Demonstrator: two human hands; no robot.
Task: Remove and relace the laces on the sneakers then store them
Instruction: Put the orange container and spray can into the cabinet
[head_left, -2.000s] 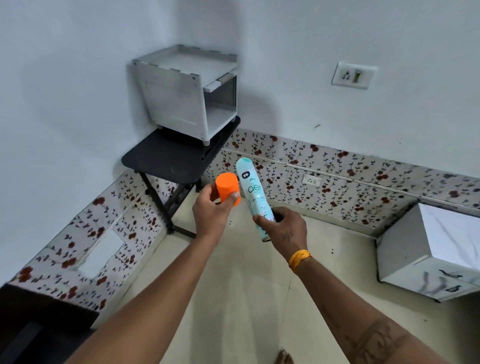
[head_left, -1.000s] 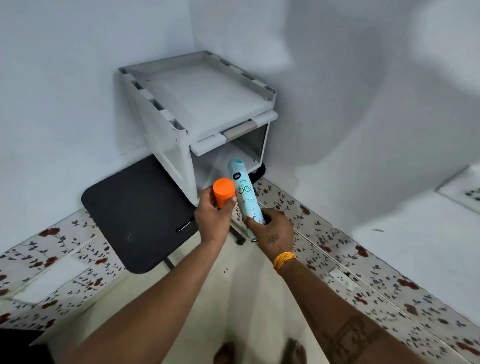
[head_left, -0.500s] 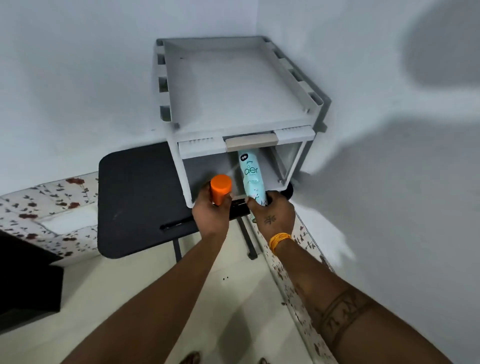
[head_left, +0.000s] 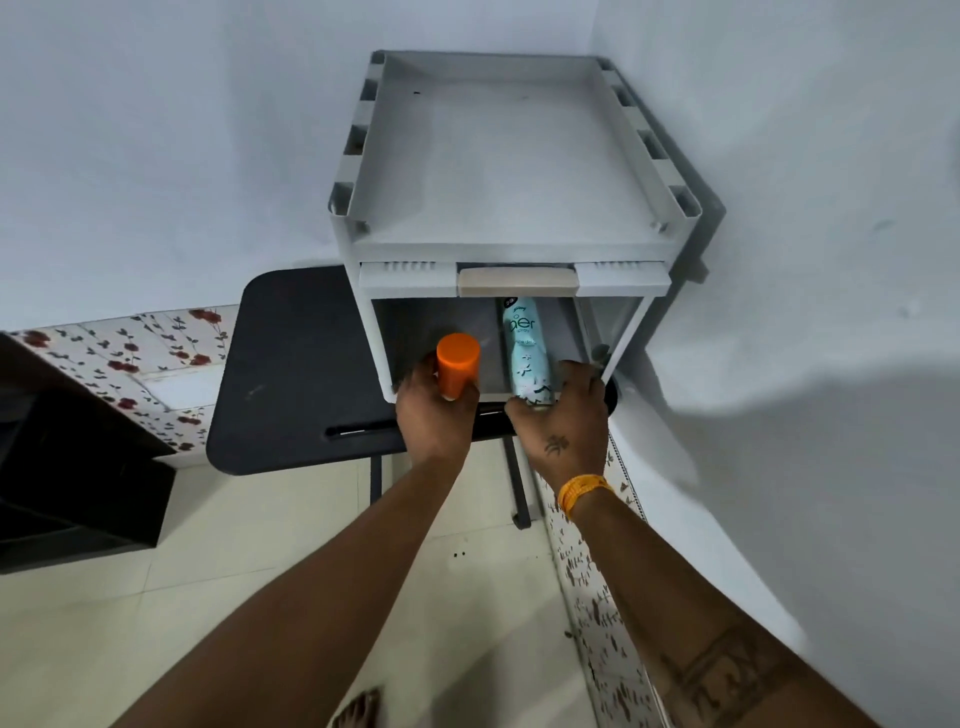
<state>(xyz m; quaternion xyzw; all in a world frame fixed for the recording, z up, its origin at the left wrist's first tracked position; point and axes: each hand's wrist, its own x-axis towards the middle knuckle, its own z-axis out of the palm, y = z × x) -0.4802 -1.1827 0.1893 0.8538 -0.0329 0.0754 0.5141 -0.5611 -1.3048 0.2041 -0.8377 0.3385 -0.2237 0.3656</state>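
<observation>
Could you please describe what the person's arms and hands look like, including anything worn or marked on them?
Both forearms are bare, with no sleeves. The right hand has a small dark tattoo on its back, an orange band at the wrist, and a larger tattoo along the forearm. The left hand shows nothing worn.

Bare arms; orange wristband (head_left: 584, 492) and tattoos on the right.

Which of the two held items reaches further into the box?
The pale blue spray can, gripped by the right hand: its top sits under the box's beige handle. The left hand's orange cap stays at the opening.
</observation>
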